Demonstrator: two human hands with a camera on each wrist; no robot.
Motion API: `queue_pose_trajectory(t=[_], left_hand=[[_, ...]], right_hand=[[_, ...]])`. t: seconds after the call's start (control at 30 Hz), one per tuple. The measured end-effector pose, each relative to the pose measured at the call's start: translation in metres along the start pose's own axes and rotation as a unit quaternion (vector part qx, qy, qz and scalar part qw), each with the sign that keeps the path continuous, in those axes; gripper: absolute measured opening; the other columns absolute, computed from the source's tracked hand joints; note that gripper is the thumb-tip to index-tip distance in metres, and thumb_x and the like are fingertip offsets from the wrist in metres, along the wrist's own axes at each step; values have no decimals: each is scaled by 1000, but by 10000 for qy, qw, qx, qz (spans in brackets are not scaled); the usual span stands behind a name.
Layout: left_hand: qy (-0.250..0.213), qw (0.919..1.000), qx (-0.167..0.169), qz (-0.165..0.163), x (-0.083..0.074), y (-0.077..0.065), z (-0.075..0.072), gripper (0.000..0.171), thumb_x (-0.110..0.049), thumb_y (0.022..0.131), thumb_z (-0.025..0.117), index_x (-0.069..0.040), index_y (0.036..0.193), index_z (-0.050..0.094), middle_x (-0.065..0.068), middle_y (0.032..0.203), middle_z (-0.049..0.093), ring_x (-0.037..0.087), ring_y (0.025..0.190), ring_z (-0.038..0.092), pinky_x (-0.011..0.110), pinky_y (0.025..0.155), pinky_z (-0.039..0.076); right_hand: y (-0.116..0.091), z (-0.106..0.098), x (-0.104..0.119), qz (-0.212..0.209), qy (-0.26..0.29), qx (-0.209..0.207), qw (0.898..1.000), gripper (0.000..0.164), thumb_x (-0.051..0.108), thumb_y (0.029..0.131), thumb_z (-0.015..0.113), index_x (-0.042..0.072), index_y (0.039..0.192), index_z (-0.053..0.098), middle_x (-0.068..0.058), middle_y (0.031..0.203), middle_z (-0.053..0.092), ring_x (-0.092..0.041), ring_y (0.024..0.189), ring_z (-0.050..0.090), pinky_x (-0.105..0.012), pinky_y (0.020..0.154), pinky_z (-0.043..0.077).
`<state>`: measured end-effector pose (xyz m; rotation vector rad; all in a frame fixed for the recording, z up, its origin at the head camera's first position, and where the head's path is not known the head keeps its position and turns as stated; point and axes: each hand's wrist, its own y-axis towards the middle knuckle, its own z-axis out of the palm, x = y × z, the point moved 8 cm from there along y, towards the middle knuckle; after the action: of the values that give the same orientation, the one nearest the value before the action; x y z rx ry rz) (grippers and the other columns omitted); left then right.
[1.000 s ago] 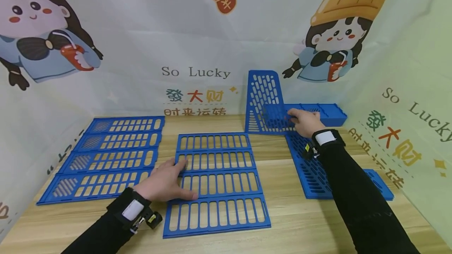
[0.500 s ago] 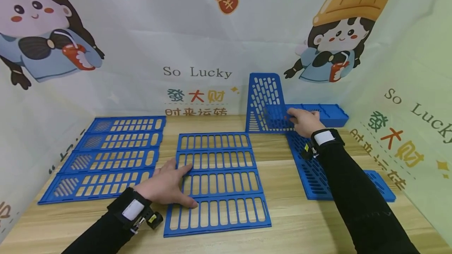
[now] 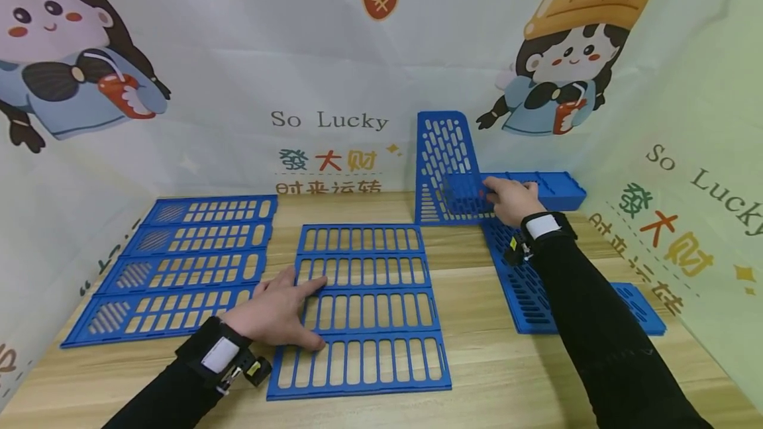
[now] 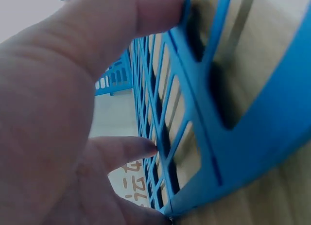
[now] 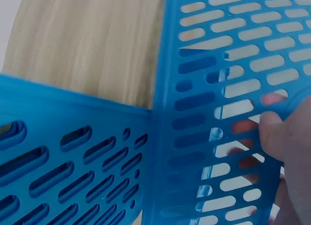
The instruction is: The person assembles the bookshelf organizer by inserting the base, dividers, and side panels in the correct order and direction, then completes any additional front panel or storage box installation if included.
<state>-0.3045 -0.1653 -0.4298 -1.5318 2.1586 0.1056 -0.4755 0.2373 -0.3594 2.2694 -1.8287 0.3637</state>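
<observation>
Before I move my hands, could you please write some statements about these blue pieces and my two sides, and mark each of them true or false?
1. The right grip holds the upright blue panel. True.
2. The left grip touches the middle blue grid. True.
3. The middle blue grid stands on its edge. False: it lies flat on the wooden table.
4. A long blue piece sits partly behind the upright blue panel. True.
5. Both forearms are bare. False: black sleeves cover them.
</observation>
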Motion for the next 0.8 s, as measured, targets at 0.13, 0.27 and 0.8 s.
queue_pose_trajectory(t=[0.13,0.27,0.8], left_hand=[[-136,9999,49,-33,4,2,-1,126,-61,71,99,-14,171,39,46,173,18,66,162,17,85,126,17],[36,9999,85,134,1,7,-3,126,-63,71,99,-12,171,41,50,171,15,66,163,12,83,128,16],[212,9996,153,107,-1,6,-4,119,-61,72,99,-18,169,45,49,172,10,67,162,11,80,130,13]], right_hand=[[0,2,1,58,69,186,9998,57,-9,107,38,2,162,48,-23,157,62,-46,150,53,-72,125,16],[0,2,3,-21,4,173,9998,46,-9,106,40,4,147,57,-22,151,68,-46,143,60,-73,124,17],[8,12,17,-34,-705,-731,9948,5,1,109,55,6,110,56,-17,97,67,-40,94,55,-62,100,28]])
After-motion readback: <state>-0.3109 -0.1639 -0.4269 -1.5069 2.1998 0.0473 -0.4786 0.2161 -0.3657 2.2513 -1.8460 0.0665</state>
